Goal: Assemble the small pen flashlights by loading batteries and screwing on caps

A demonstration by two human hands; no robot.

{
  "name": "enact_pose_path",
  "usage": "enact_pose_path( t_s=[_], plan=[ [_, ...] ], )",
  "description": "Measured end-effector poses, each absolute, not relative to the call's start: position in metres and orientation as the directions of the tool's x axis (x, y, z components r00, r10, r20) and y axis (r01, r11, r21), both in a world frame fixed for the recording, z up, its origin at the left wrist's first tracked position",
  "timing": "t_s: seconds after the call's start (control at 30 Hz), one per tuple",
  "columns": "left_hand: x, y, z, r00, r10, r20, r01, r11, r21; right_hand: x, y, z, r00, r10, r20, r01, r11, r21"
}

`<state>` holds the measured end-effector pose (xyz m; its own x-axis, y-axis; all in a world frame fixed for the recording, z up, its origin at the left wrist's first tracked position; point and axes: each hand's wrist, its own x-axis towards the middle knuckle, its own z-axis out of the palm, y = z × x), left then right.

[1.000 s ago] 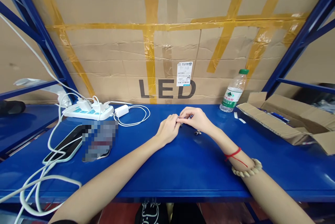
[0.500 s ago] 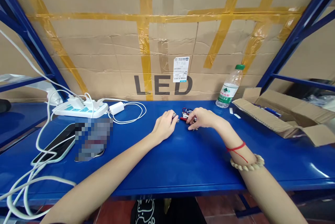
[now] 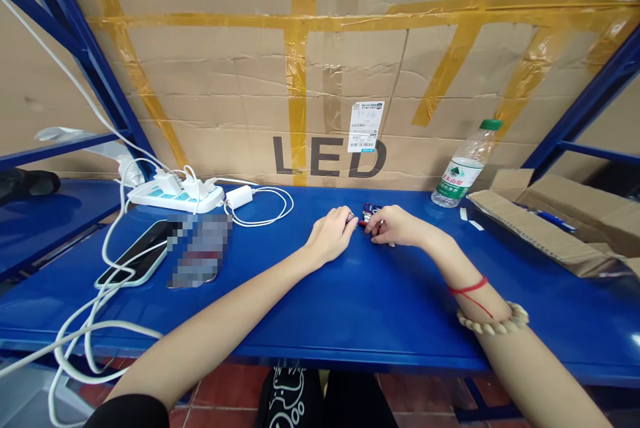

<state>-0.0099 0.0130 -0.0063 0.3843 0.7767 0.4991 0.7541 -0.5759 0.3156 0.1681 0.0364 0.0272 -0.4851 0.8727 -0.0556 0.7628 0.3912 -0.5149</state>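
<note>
My left hand [image 3: 331, 236] rests on the blue table with its fingers curled round a small shiny metallic thing [image 3: 349, 217], most of which is hidden. Just to its right lies a little cluster of small metal pieces with red and dark blue parts [image 3: 369, 213], too small to name. Over the right side of that cluster, my right hand [image 3: 393, 225] has its fingers bent and closed together. Whatever those fingers hold is mostly covered by them. A narrow gap separates the two hands.
A water bottle [image 3: 461, 171] and white paper strips [image 3: 472, 220] stand or lie right of my hands, near an open cardboard box [image 3: 540, 231]. Leftward are a white power strip [image 3: 175, 198], a charger with cable [image 3: 239, 197], a phone [image 3: 137, 258] and a blurred-out flat object [image 3: 203, 251].
The view has turned slightly left, so everything appears further right. My hands keep nearly the same places on the table, with the right fingers still at the cluster.
</note>
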Motion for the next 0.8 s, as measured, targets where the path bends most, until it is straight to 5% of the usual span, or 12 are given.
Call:
enact_pose_path(
  t_s=[0.17,0.63,0.8],
  plan=[
    [-0.0104,0.0125,-0.0063,0.405,0.758,0.511,0.752,-0.594,0.285,0.1667,0.0416,0.0243,-0.542,0.828,0.146,0.708,0.543,-0.452],
    [-0.01,0.0148,-0.0091,0.396,0.736,0.549,0.768,-0.594,0.241,0.1708,0.0428,0.0187,-0.58,0.814,0.022,0.715,0.522,-0.464],
    [-0.0098,0.0141,-0.009,0.41,0.735,0.54,0.77,-0.596,0.227,0.1668,0.0426,0.025,-0.544,0.792,0.278,0.721,0.611,-0.327]
  ],
)
